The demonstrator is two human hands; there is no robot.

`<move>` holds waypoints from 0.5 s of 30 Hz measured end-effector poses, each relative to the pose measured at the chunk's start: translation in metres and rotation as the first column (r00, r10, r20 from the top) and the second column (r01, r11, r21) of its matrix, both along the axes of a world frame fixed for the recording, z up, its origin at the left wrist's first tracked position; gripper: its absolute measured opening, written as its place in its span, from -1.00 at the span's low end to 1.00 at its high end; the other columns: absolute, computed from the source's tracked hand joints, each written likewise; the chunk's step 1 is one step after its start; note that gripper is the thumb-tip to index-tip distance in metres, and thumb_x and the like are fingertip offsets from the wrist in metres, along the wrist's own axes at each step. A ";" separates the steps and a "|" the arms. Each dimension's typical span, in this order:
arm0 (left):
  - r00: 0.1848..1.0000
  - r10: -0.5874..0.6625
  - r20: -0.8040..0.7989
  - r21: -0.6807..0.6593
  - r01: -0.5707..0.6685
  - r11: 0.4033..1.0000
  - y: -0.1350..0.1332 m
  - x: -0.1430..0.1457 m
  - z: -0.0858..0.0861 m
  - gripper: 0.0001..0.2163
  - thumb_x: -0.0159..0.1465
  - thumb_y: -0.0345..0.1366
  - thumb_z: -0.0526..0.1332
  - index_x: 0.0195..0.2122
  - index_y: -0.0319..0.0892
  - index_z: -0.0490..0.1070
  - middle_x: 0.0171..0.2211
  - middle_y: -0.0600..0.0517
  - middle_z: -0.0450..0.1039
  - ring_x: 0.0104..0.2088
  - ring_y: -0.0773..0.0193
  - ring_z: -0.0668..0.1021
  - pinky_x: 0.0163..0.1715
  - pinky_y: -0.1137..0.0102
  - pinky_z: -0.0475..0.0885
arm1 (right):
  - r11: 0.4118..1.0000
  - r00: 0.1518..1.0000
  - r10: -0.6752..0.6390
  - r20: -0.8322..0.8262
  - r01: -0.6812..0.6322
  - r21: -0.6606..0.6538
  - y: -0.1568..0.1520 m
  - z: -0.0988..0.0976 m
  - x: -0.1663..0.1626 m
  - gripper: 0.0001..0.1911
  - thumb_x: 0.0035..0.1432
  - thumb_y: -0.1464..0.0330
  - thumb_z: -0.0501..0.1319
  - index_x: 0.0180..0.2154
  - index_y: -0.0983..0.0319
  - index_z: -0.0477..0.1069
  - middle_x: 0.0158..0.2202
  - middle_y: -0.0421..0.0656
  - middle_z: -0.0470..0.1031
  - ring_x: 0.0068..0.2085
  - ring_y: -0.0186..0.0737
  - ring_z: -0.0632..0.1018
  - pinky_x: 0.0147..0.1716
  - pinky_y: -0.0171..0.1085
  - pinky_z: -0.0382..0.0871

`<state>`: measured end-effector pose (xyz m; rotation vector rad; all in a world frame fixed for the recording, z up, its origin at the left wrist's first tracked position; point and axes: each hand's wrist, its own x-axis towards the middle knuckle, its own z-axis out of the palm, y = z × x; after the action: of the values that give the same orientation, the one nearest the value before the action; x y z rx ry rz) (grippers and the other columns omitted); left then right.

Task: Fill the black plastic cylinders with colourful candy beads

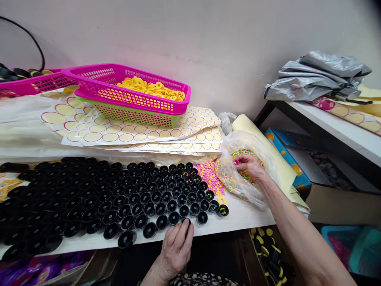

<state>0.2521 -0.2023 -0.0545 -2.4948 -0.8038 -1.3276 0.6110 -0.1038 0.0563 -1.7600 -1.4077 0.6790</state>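
Note:
My left hand (177,244) is at the table's front edge, its fingers closed round a small black cup (186,221) that they partly hide. Beside it stand rows of similar open black cups (145,197). A few cups at the right end, such as this one (222,210), have colourful bits inside. My right hand (251,166) reaches into the mouth of a clear plastic bag (264,190) filled with tiny multicoloured beads (230,180). Its fingertips pinch a small pink round piece (236,162), too small to make out fully.
Pink and yellow bits (210,174) lie loose left of the bag, near a yellow ring (221,200). Behind, a pink basket (131,95) of yellow rings rests on circle-printed sheets (110,137). A white shelf (342,123) bounds the right. Below is a box of black-and-yellow pieces (269,254).

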 end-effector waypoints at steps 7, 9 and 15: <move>0.999 -0.007 -0.038 0.007 0.008 1.000 -0.001 -0.001 0.004 -0.68 0.12 -0.52 0.15 -0.07 -0.31 0.41 0.15 -0.22 0.22 -0.01 0.13 0.40 -0.09 0.28 0.40 | 0.993 0.943 0.069 -0.326 -0.032 0.117 0.002 0.034 -0.056 -0.75 -0.22 0.34 0.35 -0.37 0.24 0.48 -0.47 -0.23 0.43 -0.43 -0.33 0.40 -0.40 -0.30 0.30; 0.999 -0.006 -0.051 -0.002 0.005 1.000 -0.001 -0.002 0.006 -0.67 0.11 -0.53 0.15 -0.07 -0.33 0.41 0.16 -0.23 0.20 0.00 0.12 0.39 -0.09 0.28 0.40 | 0.983 0.960 0.174 -0.219 -0.155 0.102 0.014 0.038 -0.081 -0.79 -0.14 0.35 0.30 -0.35 0.24 0.49 -0.48 -0.24 0.41 -0.44 -0.34 0.38 -0.42 -0.31 0.27; 0.997 -0.014 -0.072 -0.021 0.012 1.000 -0.003 -0.006 0.000 -0.68 0.12 -0.51 0.15 -0.06 -0.33 0.40 0.17 -0.24 0.17 0.02 0.10 0.38 -0.07 0.26 0.39 | 0.896 0.686 0.393 0.612 -0.434 -0.089 0.050 0.028 -0.137 -0.82 0.02 0.49 0.07 -0.39 0.26 0.45 -0.37 -0.13 0.44 -0.28 -0.22 0.37 -0.31 -0.28 0.20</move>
<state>0.2462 -0.2051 -0.0548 -2.5522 -0.7910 -1.2310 0.4737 -0.0538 0.0841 -1.6923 -2.3067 0.2570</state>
